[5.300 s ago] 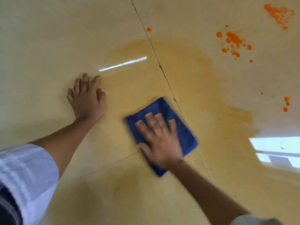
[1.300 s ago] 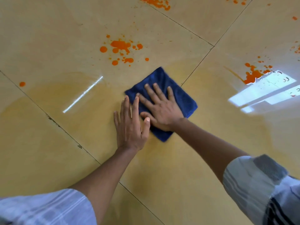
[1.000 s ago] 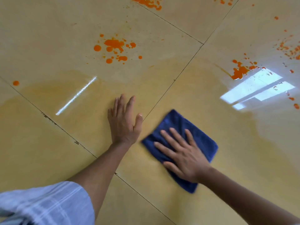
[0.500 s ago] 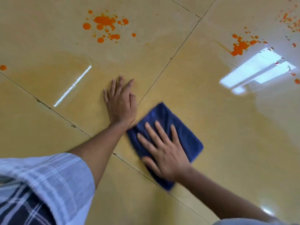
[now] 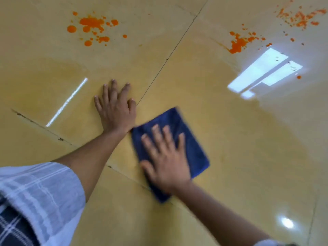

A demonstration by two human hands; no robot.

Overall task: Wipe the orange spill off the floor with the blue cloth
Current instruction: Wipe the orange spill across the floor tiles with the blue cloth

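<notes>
— Hands first: how do they lie?

— Both flat, fingers straight and spread. The right hand [image 5: 166, 161] presses palm-down on the blue cloth [image 5: 192, 148]. The left hand [image 5: 116, 108] rests bare on the floor [image 5: 248, 157], just up and left of the cloth, its wrist touching or nearly touching the cloth's near corner.

— Where is the cloth exactly?

— Spread flat on the yellowish tiles, a little blurred at its far edge, lying across a thin joint between tiles. Neither hand pinches it; the right one only bears down on it.

— And the orange spill?

— One patch of orange splatter [image 5: 92, 27] lies far beyond the left hand. A second patch [image 5: 238, 44] lies up and right, near a bright window reflection [image 5: 262, 71]. A third scatter of specks [image 5: 300, 16] sits at the top right corner. All three are well apart from the cloth. Around the hands the tiles show a faint darker yellow smear.

— Clothing?

— A pale checked sleeve [image 5: 39, 190] covers the left upper arm.
</notes>
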